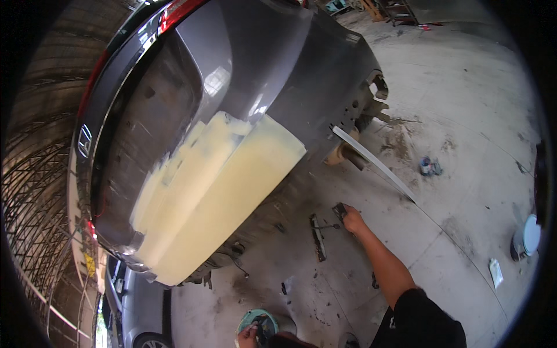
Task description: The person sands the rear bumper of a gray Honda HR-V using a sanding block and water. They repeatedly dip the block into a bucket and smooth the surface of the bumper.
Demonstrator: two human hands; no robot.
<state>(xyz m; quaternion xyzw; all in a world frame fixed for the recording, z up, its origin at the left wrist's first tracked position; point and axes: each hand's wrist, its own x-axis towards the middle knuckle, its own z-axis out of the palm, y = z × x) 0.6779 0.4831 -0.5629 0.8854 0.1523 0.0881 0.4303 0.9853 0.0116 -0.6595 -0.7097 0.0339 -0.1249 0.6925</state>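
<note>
My right hand (353, 220) reaches out from the lower right, low over the floor, its fingers closed round a small dark flat block (339, 210) whose exact kind is unclear. My left hand (248, 336) is at the bottom edge, fingers curled beside the teal rim of a bucket (248, 319). Dark material shows inside the bucket; what those fingers grip is hidden. Ahead stands the rear of a dark grey car (255, 46) without its bumper. A broad pale yellow filler patch (232, 191) covers its lower panel, apart from both hands.
A long dark strip (318, 238) lies on the floor beside the right hand. A pale straight bar (377, 161) slants from the car's corner. Farther right are a small can (429, 166), a white tube (496, 273) and a white-lidded pail (529, 235). Another grey car (139, 301) stands lower left.
</note>
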